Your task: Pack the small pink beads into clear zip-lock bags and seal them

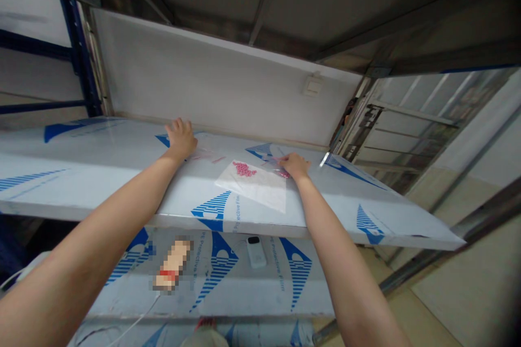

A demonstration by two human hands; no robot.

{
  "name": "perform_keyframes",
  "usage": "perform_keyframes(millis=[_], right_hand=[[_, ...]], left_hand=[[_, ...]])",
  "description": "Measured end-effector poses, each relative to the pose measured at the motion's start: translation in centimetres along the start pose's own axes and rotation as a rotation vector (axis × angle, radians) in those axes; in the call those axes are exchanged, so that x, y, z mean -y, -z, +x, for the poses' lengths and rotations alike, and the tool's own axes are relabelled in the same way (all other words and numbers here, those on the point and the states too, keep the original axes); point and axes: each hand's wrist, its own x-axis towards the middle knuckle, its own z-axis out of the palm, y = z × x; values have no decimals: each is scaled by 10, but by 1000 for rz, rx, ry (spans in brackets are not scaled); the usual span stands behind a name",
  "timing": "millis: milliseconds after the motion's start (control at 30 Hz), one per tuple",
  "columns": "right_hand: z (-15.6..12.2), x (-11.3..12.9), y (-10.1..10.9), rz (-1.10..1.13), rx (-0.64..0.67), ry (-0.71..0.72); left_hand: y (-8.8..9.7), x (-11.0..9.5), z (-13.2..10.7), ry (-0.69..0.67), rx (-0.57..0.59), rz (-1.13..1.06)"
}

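The left hand (181, 140) lies open near the back edge of the film-covered shelf (89, 184); the right hand (295, 166), grip unclear, touches a clear plastic sheet (252, 187) bearing pink beads (244, 168)

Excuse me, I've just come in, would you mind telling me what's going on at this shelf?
A person reaches across a film-covered shelf with both hands. The left hand lies open on it, near the back wall; the right hand is at the far corner of a clear plastic sheet carrying a small heap of pink beads.
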Motion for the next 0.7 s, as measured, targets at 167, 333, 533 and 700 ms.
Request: perform_keyframes(millis=[167,333,533,700], right_hand=[[0,0,0,82,-75,-7],[2,4,-2,223,-240,180],[1,23,-6,332,-328,785],[-11,34,-5,262,-326,963]], left_hand=[[2,-21,-4,-58,-71,-67],[-1,-44,-5,-250,128,-393],[-14,-65,-15,-395,628,-1114],[-23,-66,-14,-200,658,-1226]])
